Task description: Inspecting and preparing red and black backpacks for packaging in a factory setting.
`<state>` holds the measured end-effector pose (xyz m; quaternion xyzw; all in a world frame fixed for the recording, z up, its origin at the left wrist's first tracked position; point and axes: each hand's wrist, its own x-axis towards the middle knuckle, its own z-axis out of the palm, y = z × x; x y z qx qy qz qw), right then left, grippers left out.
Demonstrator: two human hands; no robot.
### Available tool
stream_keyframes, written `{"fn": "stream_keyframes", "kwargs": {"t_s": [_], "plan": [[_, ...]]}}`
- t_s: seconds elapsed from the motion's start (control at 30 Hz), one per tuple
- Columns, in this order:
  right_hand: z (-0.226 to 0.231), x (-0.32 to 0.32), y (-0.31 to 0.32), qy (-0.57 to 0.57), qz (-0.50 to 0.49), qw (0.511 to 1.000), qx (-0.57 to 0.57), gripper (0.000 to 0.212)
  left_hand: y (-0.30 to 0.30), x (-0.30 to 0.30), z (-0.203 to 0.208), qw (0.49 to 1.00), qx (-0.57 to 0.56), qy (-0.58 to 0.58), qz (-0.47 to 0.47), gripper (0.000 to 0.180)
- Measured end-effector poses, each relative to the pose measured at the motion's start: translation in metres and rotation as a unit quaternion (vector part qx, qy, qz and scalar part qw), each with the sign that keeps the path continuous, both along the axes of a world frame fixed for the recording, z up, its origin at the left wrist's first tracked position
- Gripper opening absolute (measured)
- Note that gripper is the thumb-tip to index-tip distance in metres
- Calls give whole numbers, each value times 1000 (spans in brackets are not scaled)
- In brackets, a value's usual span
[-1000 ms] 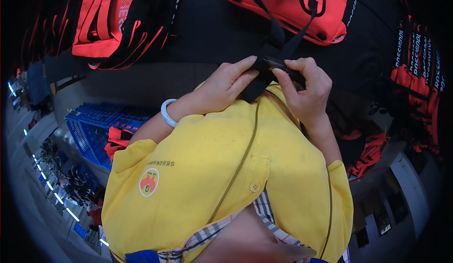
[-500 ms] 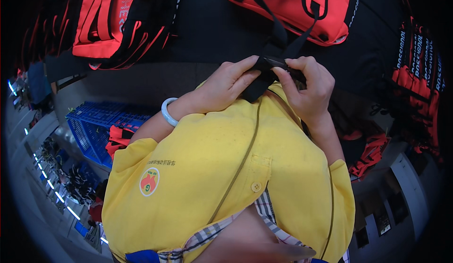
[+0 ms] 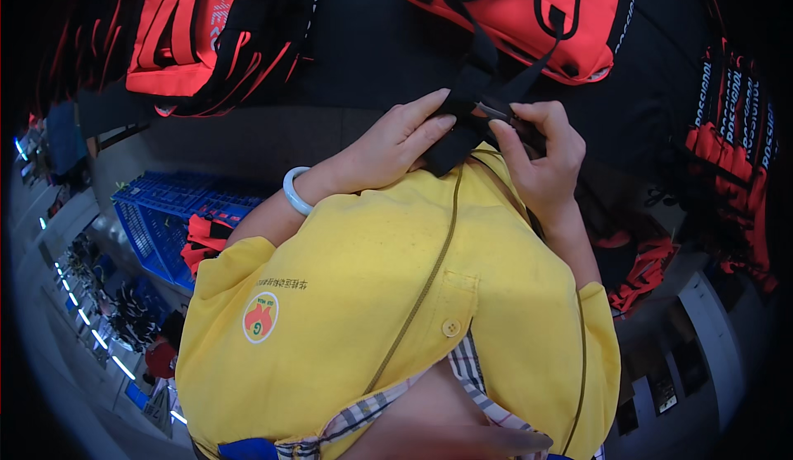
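Note:
A black webbing strap (image 3: 450, 154) runs toward me from a red backpack (image 3: 512, 26) lying at the far side. My left hand (image 3: 402, 139) pinches the strap between thumb and fingers, close in front of my chest. Just to the right, my right hand (image 3: 547, 148) is closed, thumb toward index finger, on a small dark piece with a pale shiny edge (image 3: 492, 111). That edge lies against the strap, beside my left fingertips. Whether the piece is a buckle or a small tool I cannot tell, because my fingers cover most of it.
The backpack rests on a black-covered table (image 3: 363, 64). More red and black backpacks (image 3: 178, 39) stand in a row at the left. Others are stacked at the right (image 3: 727, 130). A blue plastic crate (image 3: 157, 220) holding red and black pieces is below on the left.
My right hand has turned slightly, and a pale shiny edge now shows between my hands. The strap lies a little differently. My left hand keeps its pinch with little movement.

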<state>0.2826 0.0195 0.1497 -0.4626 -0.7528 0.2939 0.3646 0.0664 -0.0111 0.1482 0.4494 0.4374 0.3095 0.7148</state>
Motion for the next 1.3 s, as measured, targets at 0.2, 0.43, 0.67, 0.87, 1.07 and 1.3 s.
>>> {"fn": "stream_keyframes", "kwargs": {"t_s": [0.2, 0.43, 0.67, 0.87, 1.07, 1.3], "plan": [[18, -17, 3, 136, -18, 984, -113, 34, -1, 1, -3, 999, 28, 40, -12, 29], [-2, 4, 2, 519, 304, 647, -469, 83, 2, 1, -1, 1000, -28, -4, -3, 32], [5, -20, -8, 320, 12, 888, -330, 40, -2, -3, 0, 999, -32, -7, -10, 29], [0, -18, -9, -16, -34, 999, -39, 24, -6, 2, -6, 993, 99, 70, -9, 22], [3, -13, -4, -82, -3, 995, 53, 23, -8, 5, -2, 993, 80, 85, -29, 24], [-1, -7, -13, 48, -64, 989, -124, 21, -10, 10, -4, 998, 21, 51, -15, 32]]}}
